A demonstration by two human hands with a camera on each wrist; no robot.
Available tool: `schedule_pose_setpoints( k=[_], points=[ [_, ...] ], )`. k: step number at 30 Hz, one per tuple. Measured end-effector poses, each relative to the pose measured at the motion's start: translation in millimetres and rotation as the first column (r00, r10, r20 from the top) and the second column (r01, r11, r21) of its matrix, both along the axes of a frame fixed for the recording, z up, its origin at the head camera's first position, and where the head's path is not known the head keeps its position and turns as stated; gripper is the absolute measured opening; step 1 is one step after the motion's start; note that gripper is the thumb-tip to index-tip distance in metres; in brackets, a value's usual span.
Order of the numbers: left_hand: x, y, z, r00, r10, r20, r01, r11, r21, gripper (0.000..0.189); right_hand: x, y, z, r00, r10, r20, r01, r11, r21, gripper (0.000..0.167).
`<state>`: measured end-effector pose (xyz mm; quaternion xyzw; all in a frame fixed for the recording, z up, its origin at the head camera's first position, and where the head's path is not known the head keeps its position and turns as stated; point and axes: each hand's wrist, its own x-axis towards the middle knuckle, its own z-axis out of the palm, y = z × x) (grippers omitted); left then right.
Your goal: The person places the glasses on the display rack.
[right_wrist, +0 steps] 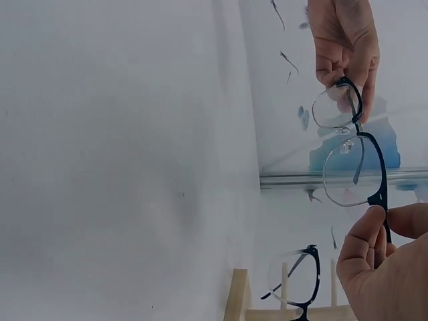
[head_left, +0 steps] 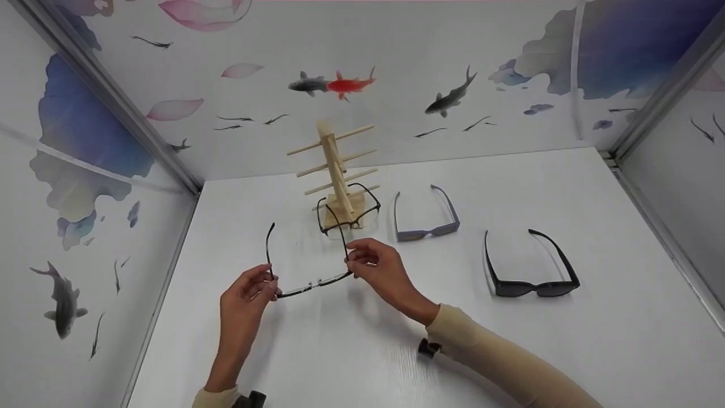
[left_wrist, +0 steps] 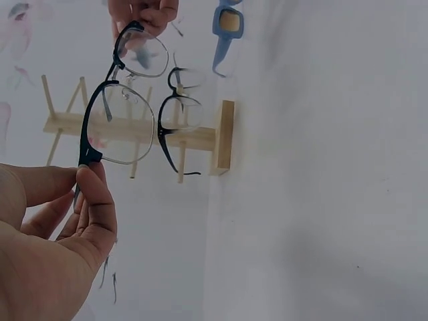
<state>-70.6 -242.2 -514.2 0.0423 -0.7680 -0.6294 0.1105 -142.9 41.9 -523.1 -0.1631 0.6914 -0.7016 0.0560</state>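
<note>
A pair of clear-lens eyeglasses point(head_left: 310, 286) with dark brows and thin metal lower rims is held up between both hands, temples spread and pointing away. My left hand point(head_left: 247, 294) pinches the left hinge corner between thumb and fingers. At the opposite hinge, my right hand point(head_left: 382, 271) grips the frame the same way. In the left wrist view the held eyeglasses point(left_wrist: 120, 124) show both lenses and the nose pads. Just beyond stands a wooden eyewear rack point(head_left: 334, 170) with several crossbars. A second pair of dark-framed eyeglasses point(head_left: 351, 223) sits on its lowest bar.
Blue-grey sunglasses point(head_left: 427, 233) lie on the white table point(head_left: 396, 362) right of the rack, temples unfolded. Black sunglasses point(head_left: 535, 288) lie farther right. Walls printed with fish and petals enclose the back point(head_left: 391, 124) and both sides.
</note>
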Motion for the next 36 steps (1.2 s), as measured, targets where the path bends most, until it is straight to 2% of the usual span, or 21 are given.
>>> schedule_pose_setpoints(
  k=[6,16,29,36],
  points=[
    [-2.3,7.0,5.7,1.000,-0.016,-0.006,0.016,0.999,-0.028,0.039,-3.7,7,4.6,0.999,-0.025,-0.024,0.025,1.000,-0.003,0.030],
    [-12.1,21.6,16.0,0.996,-0.083,-0.018,0.081,0.995,-0.052,0.048,-9.5,23,15.7,0.997,-0.080,0.014,0.080,0.997,0.008,0.029],
    [-24.7,44.0,21.6,0.988,-0.155,-0.017,0.153,0.985,-0.085,0.061,-16.5,45,20.4,0.990,-0.138,0.027,0.138,0.990,0.009,0.026],
    [-30.3,52.2,20.9,0.984,-0.178,-0.011,0.177,0.981,-0.079,0.064,-19.7,55,20.3,0.991,-0.133,0.029,0.133,0.991,0.002,0.033]
  ],
)
